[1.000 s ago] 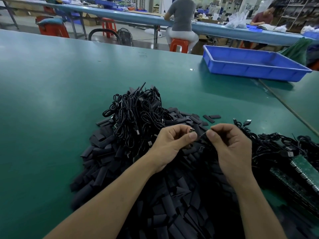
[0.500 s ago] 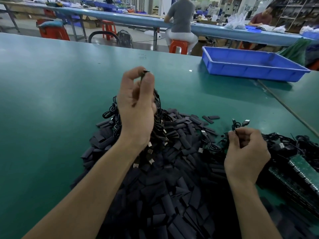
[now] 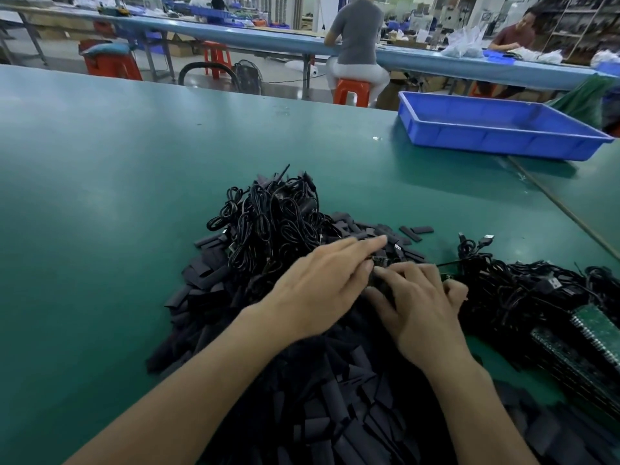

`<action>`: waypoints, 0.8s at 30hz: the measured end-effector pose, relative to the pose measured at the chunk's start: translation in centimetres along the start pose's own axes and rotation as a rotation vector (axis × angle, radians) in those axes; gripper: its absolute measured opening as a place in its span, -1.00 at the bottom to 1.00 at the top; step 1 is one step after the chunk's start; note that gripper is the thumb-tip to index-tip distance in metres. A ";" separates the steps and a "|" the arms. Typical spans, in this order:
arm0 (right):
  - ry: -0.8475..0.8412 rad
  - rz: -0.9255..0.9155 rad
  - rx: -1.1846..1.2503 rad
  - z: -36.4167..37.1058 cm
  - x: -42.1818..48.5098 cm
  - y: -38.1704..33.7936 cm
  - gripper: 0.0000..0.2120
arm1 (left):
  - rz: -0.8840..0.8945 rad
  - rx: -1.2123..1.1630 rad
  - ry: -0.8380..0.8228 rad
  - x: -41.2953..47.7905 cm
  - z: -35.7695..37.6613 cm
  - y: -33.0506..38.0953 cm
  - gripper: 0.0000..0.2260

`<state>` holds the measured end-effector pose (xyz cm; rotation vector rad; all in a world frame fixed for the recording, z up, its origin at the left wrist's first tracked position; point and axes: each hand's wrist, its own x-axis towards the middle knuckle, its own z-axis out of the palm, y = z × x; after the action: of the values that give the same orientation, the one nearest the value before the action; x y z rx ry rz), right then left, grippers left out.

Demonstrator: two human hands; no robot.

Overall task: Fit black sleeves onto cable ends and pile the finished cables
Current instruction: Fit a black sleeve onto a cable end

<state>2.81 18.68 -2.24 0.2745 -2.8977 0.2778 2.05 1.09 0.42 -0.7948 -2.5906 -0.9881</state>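
A big heap of flat black sleeves (image 3: 335, 397) lies on the green table in front of me. Behind it sits a tangle of coiled black cables (image 3: 275, 223), and a second cable tangle (image 3: 536, 290) lies to the right. My left hand (image 3: 322, 290) reaches low over the sleeve heap with its fingers stretched out, fingertips touching the sleeves. My right hand (image 3: 419, 310) is beside it with fingers curled round a cable end (image 3: 481, 261) that carries a small green board; its thin black cable (image 3: 449, 263) runs off to the right tangle.
A blue plastic tray (image 3: 496, 129) stands at the back right of the table (image 3: 100, 196). Green circuit boards (image 3: 597, 333) are stacked at the right edge. Two loose sleeves (image 3: 416, 231) lie apart behind the heap. People sit at another bench further back.
My left hand was raised over the back cable tangle holding a cable; now it is down at the sleeve heap next to my right hand, fingers out. My right hand moved left with a cable end.
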 end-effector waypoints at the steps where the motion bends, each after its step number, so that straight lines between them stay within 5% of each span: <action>1: -0.064 0.030 -0.028 0.3 0.1 0.0 -0.56 | -0.048 -0.062 -0.030 -0.2 0.5 -0.3 -0.61; 6: -0.008 0.112 0.060 0.6 0.4 -0.3 -0.61 | -0.218 -0.242 -0.022 -0.9 2.0 -1.4 -0.96; 14: 0.257 0.123 0.370 0.9 0.3 -0.3 -0.92 | -0.365 -0.437 0.206 -0.8 2.3 -2.5 -0.91; 18: 0.414 0.071 0.514 0.7 0.1 -0.1 -0.85 | -0.373 -0.428 0.220 -1.1 2.5 -2.8 -0.90; 24: 0.410 -0.001 0.583 0.5 0.0 0.3 -0.74 | -0.404 -0.375 0.222 -1.3 2.7 -2.8 -0.86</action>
<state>2.60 18.91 -2.74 0.2690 -2.3536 1.0446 1.39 0.65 -3.62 -0.2087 -2.4479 -1.6092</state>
